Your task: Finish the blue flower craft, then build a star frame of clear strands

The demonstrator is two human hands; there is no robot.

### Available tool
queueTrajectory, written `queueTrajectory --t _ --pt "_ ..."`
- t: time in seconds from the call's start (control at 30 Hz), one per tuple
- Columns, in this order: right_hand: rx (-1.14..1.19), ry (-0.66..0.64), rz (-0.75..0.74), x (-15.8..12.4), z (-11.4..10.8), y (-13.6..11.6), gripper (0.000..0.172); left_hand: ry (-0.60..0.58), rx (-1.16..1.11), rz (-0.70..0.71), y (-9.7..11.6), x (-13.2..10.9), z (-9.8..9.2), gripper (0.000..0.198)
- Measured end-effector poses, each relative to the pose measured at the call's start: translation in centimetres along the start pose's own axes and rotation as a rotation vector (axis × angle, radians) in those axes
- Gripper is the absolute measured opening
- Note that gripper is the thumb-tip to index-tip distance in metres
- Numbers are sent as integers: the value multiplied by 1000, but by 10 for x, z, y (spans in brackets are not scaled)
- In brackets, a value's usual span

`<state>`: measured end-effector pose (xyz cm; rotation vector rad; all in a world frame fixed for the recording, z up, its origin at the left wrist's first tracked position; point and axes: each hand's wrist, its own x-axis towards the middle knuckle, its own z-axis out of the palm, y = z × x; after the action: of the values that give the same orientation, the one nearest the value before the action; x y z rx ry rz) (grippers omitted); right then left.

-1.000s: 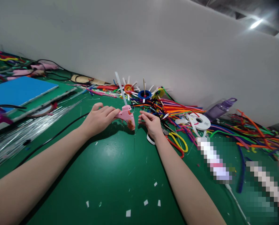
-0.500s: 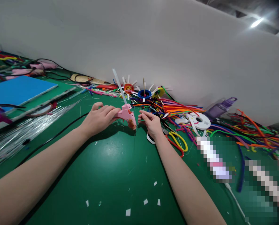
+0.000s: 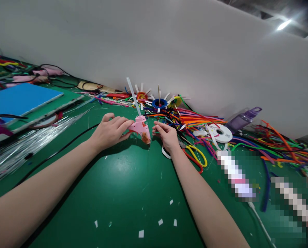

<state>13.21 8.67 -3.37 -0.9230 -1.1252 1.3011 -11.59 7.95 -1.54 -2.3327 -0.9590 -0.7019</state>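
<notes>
View from the head camera, read near to far. Nearest to me, white paper scraps [image 3: 160, 222] lie scattered on the green mat [image 3: 117, 193], and both bare forearms reach forward across it. At mid-distance my left hand [image 3: 109, 131] is closed round the handle of a pink glue gun [image 3: 140, 128]. The nozzle tilts down to the mat and a pale glue stick [image 3: 133, 96] stands out of the back. Just beside the nozzle, my right hand [image 3: 168, 136] has its fingertips drawn together in a pinch on a thin strand [image 3: 156, 132], too fine for me to identify. Close to the right wrist lie scissors [image 3: 197, 157] with yellow and red handles. A bundle of silver wires [image 3: 21, 146] lies to the left, crossed by a black cord [image 3: 66, 146]. Farther right are a white tape reel [image 3: 220, 133], a heap of coloured pipe cleaners [image 3: 200, 120] and a purple bottle [image 3: 243, 119] on its side. At the back stand a blue board [image 3: 19, 98], a blue spoked wheel [image 3: 159, 103] and the grey wall [image 3: 169, 51].
</notes>
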Motion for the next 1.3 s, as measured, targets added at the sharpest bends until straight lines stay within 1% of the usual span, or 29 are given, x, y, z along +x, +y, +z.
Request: queueTrajectory --t 0.13,0.3,0.5,0.93,1.17,1.3 --pt "11 -8 1 0 0 0 32 -5 -11 -1 0 -1 1 27" --pt "19 -20 -9 0 -1 1 32 -16 38 30 -1 -1 2 27" --pt "7 -10 -4 0 0 1 35 -19 59 23 -1 -2 2 26" --pt "9 -20 -16 0 -2 2 31 -5 80 44 -3 -1 1 25" --pt "15 -19 -21 0 -1 2 30 -17 67 33 -4 -1 0 24" --pt "20 -16 -16 0 -1 2 30 7 47 46 -4 -1 0 26"
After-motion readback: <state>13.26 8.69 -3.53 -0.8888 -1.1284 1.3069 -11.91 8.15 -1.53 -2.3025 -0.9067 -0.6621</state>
